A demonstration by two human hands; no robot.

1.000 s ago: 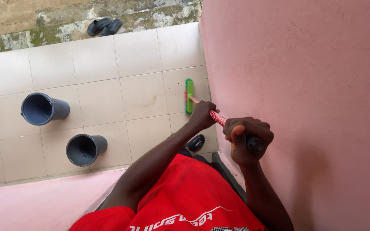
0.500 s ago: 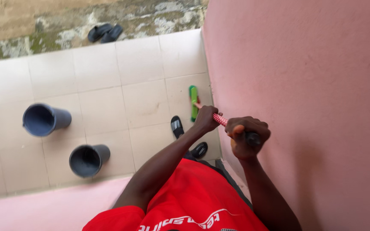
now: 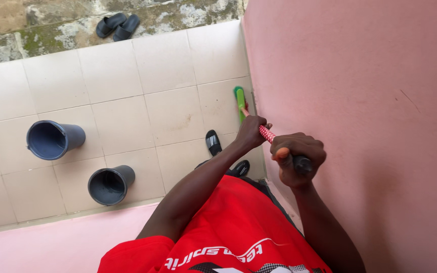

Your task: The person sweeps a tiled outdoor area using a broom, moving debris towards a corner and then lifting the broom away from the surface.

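Fingers of the right hand [image 3: 297, 159] were wrapped tight round the black top end of the broom handle [image 3: 266, 134], thumb laid across. Left hand [image 3: 251, 132] closed round the red-and-white shaft lower down, likely to steer while the upper hand drove. Red shirt [image 3: 218, 227] filled the near edge of the view.

Broom [image 3: 239, 103] slanted down from the hands, its green head on the tiled floor [image 3: 168, 111] just beside the foot of the pink wall [image 3: 355, 101]; the two-handed grip probably kept the head flat along that edge. Wall left no room on the right. One foot in a black slipper [image 3: 213, 142] stood near the head, to its left.

Further left, two dark grey buckets [image 3: 54, 139] stood upright and open, near each other, well apart from the broom, with bare tiles between. At the floor's far edge, on mossy concrete, a pair of dark slides [image 3: 117, 26] lay together.
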